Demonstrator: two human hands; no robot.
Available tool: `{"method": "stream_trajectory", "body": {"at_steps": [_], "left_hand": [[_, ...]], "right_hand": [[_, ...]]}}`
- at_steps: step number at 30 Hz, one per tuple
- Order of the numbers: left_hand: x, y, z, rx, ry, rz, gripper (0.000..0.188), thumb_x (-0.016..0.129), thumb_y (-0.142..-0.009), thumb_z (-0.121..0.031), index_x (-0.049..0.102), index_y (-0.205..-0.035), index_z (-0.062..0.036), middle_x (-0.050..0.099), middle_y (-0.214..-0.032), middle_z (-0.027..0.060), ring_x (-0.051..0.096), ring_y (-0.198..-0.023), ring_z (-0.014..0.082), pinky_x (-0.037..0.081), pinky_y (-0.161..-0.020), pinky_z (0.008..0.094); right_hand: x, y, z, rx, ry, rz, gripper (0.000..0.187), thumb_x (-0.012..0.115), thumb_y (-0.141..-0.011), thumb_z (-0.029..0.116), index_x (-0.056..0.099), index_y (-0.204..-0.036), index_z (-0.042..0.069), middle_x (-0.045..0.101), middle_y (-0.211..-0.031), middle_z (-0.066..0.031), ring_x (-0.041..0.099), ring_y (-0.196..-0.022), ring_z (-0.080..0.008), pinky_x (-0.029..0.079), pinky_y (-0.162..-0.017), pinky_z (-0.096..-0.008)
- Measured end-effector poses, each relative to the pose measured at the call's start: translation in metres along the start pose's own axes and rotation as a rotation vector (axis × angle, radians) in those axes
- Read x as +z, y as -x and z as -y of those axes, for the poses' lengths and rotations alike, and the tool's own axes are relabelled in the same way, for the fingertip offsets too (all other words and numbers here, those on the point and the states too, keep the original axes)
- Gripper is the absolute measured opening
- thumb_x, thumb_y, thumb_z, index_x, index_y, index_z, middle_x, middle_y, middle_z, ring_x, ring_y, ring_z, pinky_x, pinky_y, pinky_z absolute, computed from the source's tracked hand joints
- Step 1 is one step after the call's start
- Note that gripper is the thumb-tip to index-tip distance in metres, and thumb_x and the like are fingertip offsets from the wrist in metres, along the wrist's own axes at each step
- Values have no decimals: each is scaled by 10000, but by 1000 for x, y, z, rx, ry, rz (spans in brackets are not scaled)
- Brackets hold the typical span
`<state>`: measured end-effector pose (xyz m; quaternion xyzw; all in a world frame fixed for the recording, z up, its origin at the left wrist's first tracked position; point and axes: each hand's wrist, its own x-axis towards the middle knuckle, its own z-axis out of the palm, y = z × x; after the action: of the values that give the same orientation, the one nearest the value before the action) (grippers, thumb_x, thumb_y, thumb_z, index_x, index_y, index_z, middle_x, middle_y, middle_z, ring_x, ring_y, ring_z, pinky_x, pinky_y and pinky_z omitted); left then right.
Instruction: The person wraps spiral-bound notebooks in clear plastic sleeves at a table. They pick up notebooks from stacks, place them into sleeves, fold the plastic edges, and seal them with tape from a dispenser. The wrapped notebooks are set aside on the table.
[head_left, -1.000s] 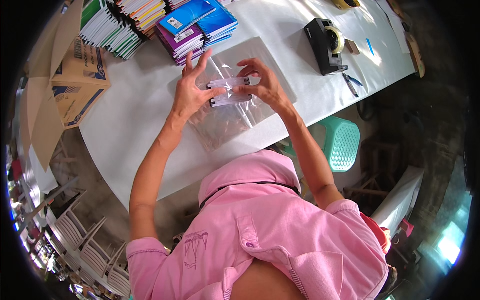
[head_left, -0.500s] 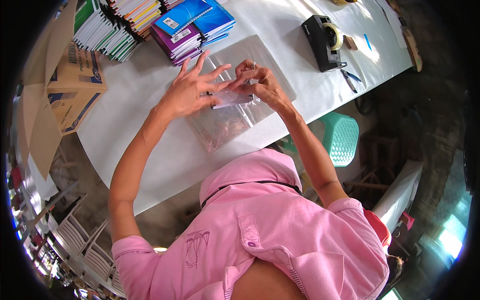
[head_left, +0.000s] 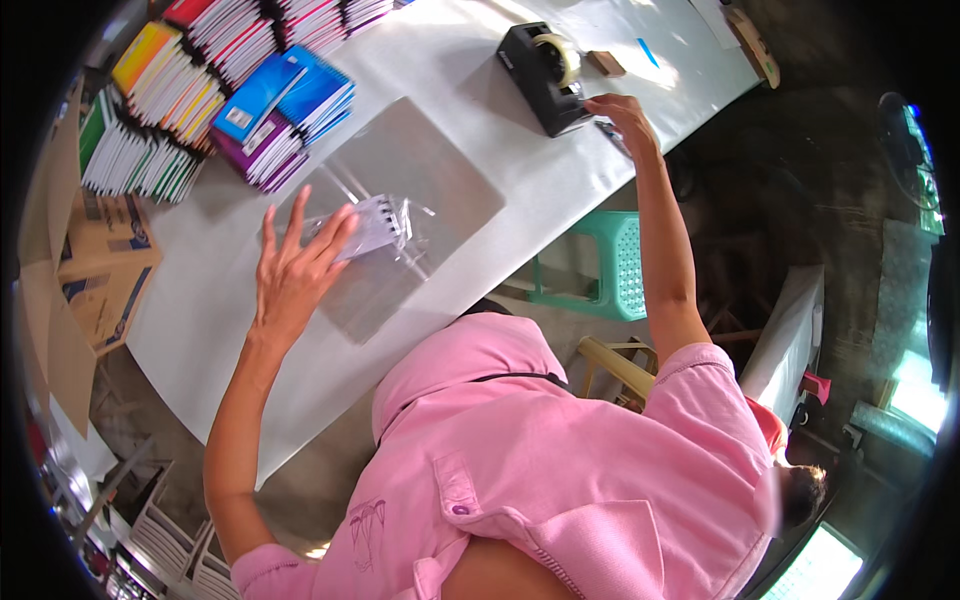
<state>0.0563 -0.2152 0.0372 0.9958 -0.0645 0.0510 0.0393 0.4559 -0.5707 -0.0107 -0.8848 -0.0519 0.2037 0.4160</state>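
— When taking the translucent sheet as landmark, where to log the wrapped pad?

— On the sheet, about its middle. White, with black binding along the right edge; loose in crinkled clear film, shiny toward the right.

— And the left hand?

— Above the sheet's left edge, back upward. Fingers spread wide, fingertips at the pad's left end. Cannot tell how firmly pressed.

— The right hand?

— Well to the right of the sheet, just beside the near end of the black tape dispenser. Thumb and fingers drawn narrow; cannot tell whether pinching anything. Pliers partly hidden below.

— Next, surroundings?

— Under the sheet, a white-covered table. To the sheet's far left, stacked blue notebooks and purple notebooks, touching. Directly left, apart from the sheet, an open cardboard carton. Farther right of the sheet, past the dispenser, a small brown block. Also right of the sheet, but beyond the table edge and lower down, a green stool.
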Motion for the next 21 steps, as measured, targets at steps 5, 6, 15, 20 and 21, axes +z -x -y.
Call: {"method": "stream_trajectory", "body": {"at_steps": [5, 6, 15, 20, 21], "left_hand": [[0, 0, -4, -22, -61, 14, 735, 780, -700, -144, 506, -1375, -240, 440, -1446, -128, 292, -1407, 307, 253, -1112, 593], [0, -2, -6, -27, -69, 20, 743, 779, -699, -138, 501, -1378, -250, 439, -1447, -131, 291, -1407, 308, 252, -1112, 596], [1, 3, -10, -69, -80, 36, 726, 767, -709, -128, 503, -1378, -234, 448, -1441, -123, 294, -1405, 314, 260, -1103, 597], [-4, -1, -10, -30, -48, 19, 750, 750, -716, -107, 473, -1404, -215, 447, -1447, -99, 287, -1408, 326, 250, -1098, 601], [-2, 1, -9, -37, -41, 19, 747, 749, -718, -109, 473, -1404, -215, 448, -1445, -102, 290, -1407, 322, 253, -1097, 599]], "right_hand": [[-14, -21, -13, 58, -196, 293, 404, 716, -832, 296, 656, -1128, 28, 616, -1152, -92, 571, -1069, -253, 436, -958, -454], [-18, -22, -23, 41, -309, 337, 379, 699, -850, 278, 651, -1125, 22, 611, -1160, -89, 556, -1100, -248, 431, -976, -468], [25, 10, -101, -225, -438, -81, 170, 727, -809, 209, 734, -883, 56, 508, -1322, -147, 446, -1243, -307, 345, -1028, -530], [39, 54, -53, -69, 162, -445, 210, 752, -751, 270, 753, -843, 81, 604, -967, -70, 508, -885, -236, 414, -751, -400], [54, 68, -32, 22, -84, -328, 250, 750, -763, 276, 744, -858, 45, 620, -796, -34, 522, -686, -158, 427, -638, -306]]}}
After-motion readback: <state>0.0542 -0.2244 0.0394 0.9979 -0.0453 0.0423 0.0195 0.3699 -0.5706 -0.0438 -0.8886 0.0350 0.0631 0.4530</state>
